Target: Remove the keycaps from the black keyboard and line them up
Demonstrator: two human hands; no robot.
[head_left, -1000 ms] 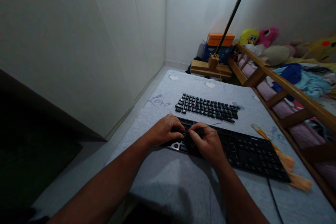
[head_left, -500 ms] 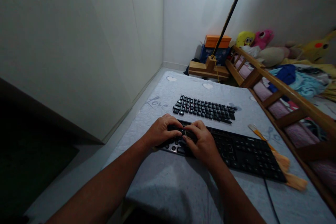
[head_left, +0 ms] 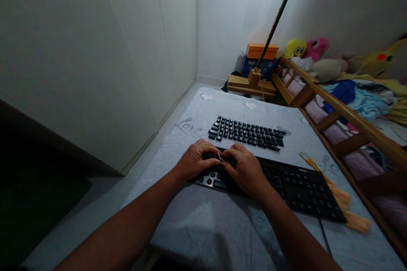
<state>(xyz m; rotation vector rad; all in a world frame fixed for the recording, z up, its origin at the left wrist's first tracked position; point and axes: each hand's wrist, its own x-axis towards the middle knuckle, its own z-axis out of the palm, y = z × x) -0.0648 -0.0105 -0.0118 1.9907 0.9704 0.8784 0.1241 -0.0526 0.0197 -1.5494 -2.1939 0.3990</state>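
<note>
A black keyboard (head_left: 299, 190) lies across the cloth-covered table; bare key sockets show at its lower left. Over its left part, my left hand (head_left: 194, 161) has thumb and fingers pinched together. My right hand (head_left: 243, 167) meets it there, its fingers also pressed together. Between the fingertips of both hands shows a thin, pale, small object (head_left: 220, 157), too small to name; which hand grips it is unclear. Behind the keyboard, loose black keycaps (head_left: 244, 132) are laid out in rows on the cloth.
Right of the keyboard are a brush (head_left: 307, 159) with a yellow handle and an orange cloth (head_left: 358, 221), partly under the keyboard. A wooden bed rail (head_left: 352, 112) borders the right side, a pale cabinet (head_left: 127, 51) the left. A wooden stand (head_left: 251, 81) is at the back.
My right hand's fingers have closed in towards my left fingertips, and the thin pale object now shows between them. The view has shifted slightly. Keyboard and keycaps stay put.
</note>
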